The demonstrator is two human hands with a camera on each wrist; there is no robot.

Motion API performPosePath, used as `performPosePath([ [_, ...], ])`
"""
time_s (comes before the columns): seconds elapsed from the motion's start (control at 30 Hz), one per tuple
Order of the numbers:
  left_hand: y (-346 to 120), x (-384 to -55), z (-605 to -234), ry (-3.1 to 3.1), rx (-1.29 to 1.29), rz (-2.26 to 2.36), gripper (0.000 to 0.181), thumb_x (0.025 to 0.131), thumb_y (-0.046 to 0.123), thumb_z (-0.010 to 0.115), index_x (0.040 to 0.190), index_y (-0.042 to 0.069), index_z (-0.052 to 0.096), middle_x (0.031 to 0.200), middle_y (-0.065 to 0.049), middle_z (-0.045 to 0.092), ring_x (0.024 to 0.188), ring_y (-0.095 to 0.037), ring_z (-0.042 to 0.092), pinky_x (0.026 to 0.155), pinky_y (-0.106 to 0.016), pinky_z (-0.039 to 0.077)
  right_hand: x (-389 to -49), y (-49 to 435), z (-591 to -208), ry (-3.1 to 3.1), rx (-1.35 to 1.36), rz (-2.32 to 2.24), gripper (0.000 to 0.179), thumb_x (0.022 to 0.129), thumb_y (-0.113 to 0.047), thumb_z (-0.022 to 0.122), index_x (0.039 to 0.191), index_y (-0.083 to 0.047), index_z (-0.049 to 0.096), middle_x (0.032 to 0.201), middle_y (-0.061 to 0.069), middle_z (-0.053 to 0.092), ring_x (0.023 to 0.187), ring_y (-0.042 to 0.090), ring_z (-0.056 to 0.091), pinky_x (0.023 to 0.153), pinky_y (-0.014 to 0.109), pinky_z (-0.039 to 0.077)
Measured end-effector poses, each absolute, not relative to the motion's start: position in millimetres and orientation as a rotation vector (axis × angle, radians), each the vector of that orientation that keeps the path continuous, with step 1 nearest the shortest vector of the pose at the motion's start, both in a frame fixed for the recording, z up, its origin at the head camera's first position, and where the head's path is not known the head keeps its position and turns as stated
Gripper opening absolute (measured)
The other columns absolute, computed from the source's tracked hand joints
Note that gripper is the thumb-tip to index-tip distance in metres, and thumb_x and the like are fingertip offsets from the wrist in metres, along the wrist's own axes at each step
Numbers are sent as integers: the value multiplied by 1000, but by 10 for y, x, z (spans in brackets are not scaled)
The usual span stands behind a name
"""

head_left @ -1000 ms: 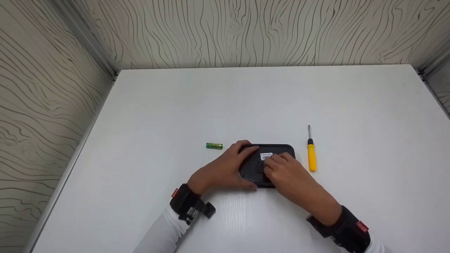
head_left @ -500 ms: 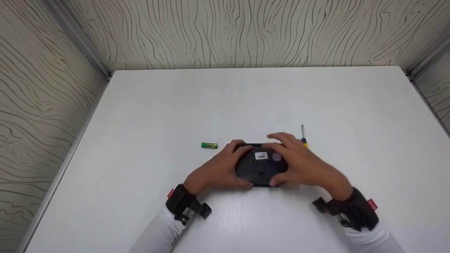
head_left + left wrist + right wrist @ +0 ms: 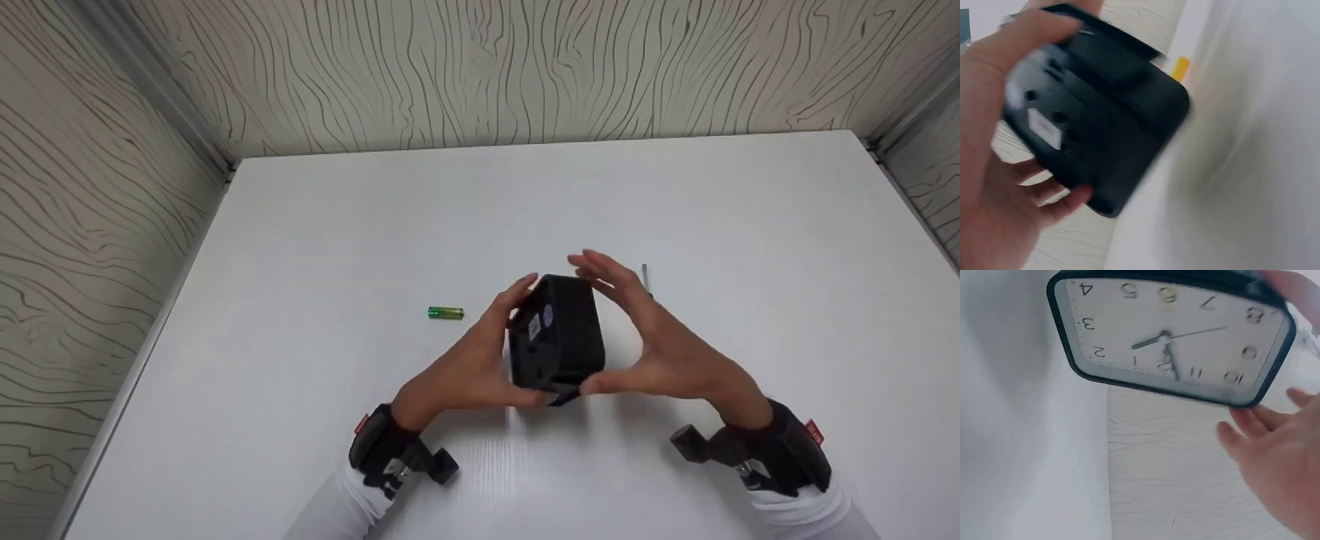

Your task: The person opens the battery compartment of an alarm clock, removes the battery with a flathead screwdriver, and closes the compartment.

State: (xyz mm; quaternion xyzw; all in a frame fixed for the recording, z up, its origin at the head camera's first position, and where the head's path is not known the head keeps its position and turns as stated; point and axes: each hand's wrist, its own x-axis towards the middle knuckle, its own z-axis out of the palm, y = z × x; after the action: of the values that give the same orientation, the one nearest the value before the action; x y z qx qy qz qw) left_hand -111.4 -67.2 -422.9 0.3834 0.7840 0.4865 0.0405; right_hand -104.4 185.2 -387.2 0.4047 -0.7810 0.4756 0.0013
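My left hand [image 3: 480,356] grips a black alarm clock [image 3: 577,326] by one end, thumb on the near edge and fingers at the far edge. The clock is tilted up, its labelled back turned left toward that palm. In the right wrist view the white clock face [image 3: 1117,337] shows, with dark numerals and hands. My right hand [image 3: 664,349] is spread wide at the clock's other side, thumb at the lower corner and fingers extended by the upper one, a gap between palm and clock.
A green battery [image 3: 445,313] lies on the white table [image 3: 337,225] left of the clock. Behind the right hand lies a screwdriver [image 3: 646,279], its handle hidden in the head view; the yellow handle [image 3: 1180,68] appears in the left wrist view. Wood-patterned panels border the table.
My right hand has left the clock's back and opened out around its right end. The clock, earlier back-up, has been tilted so its right side faces upward. The battery stays put.
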Motion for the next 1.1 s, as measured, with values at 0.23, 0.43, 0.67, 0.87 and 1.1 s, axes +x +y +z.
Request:
performPosePath([
  [0.23,-716,-1074,-4186,2049,1082,1798,124,73,11,82,154,24,-11,156,-6,16,141,-22,38,110,-38,42,-1062,1821,-4070,-2759,1279,1515,130,67,-29,90,157,-22,-3,161,-2,17,145,15,27,117,36,31],
  [0.43,-845,-1199,-4255,2261,971,1624,110,71,28,83,153,28,11,153,4,28,144,-14,28,114,-42,35,-1111,1920,-4088,-2873,1134,1187,117,62,-21,87,156,-19,17,149,-1,35,125,14,42,97,38,45],
  [0.67,-923,-1330,-4594,2434,834,1124,119,63,32,85,155,17,12,144,2,39,136,-11,36,116,-36,32,-1140,1869,-4219,-2986,1049,729,103,58,-32,83,147,-7,39,146,8,45,132,26,40,105,49,38],
  [0.87,-888,-1334,-4666,2490,776,966,117,64,33,84,155,15,13,144,-1,42,135,-13,40,114,-33,35,-1164,1810,-4285,-3062,1053,614,102,60,-31,81,148,-5,37,148,11,44,134,31,39,109,52,35],
  [1.1,-878,-1309,-4672,2505,728,910,117,63,34,83,155,18,12,149,0,38,139,-12,37,115,-32,33,-1168,1809,-4318,-3093,1051,591,104,61,-35,83,149,-6,34,150,11,42,136,35,39,110,52,35],
])
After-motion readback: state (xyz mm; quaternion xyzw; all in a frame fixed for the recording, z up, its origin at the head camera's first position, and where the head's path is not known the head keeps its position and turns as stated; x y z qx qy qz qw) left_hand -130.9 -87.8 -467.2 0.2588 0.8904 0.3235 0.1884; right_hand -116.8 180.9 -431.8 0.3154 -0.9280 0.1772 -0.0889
